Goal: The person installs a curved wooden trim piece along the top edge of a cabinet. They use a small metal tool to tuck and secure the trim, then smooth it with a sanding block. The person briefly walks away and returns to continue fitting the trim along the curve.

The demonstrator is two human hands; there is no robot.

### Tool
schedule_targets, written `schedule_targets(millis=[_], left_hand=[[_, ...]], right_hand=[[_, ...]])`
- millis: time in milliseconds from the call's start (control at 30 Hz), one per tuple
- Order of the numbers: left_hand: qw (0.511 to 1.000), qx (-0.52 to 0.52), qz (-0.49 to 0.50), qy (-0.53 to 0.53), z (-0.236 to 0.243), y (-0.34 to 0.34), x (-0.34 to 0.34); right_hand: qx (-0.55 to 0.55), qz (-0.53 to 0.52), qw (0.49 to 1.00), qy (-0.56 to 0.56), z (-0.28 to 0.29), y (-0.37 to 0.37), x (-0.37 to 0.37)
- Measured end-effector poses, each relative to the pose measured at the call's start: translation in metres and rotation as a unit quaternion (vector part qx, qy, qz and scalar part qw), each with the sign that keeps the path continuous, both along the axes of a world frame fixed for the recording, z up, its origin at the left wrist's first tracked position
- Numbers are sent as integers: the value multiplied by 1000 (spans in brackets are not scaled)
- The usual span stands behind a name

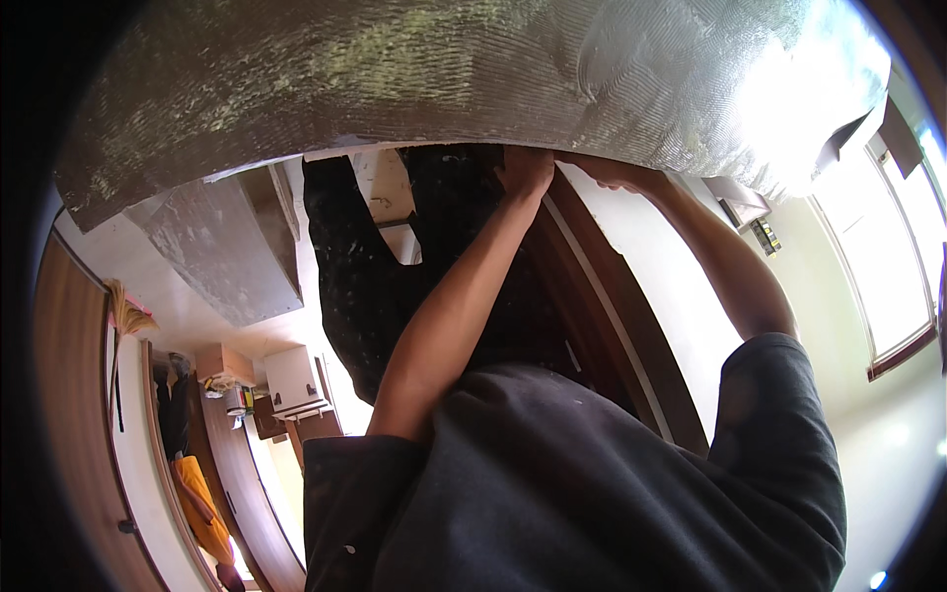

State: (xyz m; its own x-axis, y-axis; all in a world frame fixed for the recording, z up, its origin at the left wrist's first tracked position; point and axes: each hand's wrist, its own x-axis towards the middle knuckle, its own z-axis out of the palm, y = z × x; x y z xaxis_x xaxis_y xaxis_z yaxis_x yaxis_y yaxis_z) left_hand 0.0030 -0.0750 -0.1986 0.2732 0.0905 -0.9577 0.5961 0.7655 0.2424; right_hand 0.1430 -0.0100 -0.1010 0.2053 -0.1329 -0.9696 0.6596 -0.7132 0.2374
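A large sheet [444, 89] spans the top of the head view, its brown face smeared with a shiny, ridged coating that looks like spread glue. Its lower edge curves across just above my hands. At the middle of that edge my left hand [528, 170] grips the sheet, with most fingers hidden by it. Just right of it, my right hand [621, 176] is closed at the same edge, its fingertips curled and partly covered. Both forearms reach up from my dark shirt.
Below the sheet lies a dark, speckled surface [360, 266] with a cut-out. A greyish board [222, 252] stands at left, near a broom [126, 311]. Further off are a white cabinet [294, 380] and a person in orange [202, 508]. A bright window [878, 247] is at right.
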Motion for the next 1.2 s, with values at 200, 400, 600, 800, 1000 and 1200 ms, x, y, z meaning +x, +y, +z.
schedule_targets(millis=[200, 400, 600, 800, 1000, 1200], left_hand=[[996, 10, 80, 26, -11, -2, 4], [995, -22, 98, -20, -18, 1, 5], [994, -20, 108, -12, -22, 3, 9], [982, -49, 178, -45, -40, -6, 14], [985, -64, 161, -29, -49, -11, 18], [992, -116, 36, -13, -35, 11, 14]], right_hand=[[41, -33, 999, -3, -22, -8, 15], [72, -117, 991, 7, -32, -27, 39], [76, -136, 988, 9, -43, -34, 39], [75, -138, 988, 8, -54, -45, 33], [23, -88, 996, -24, -52, -27, 10], [-33, -89, 995, -36, -32, -3, -4]])
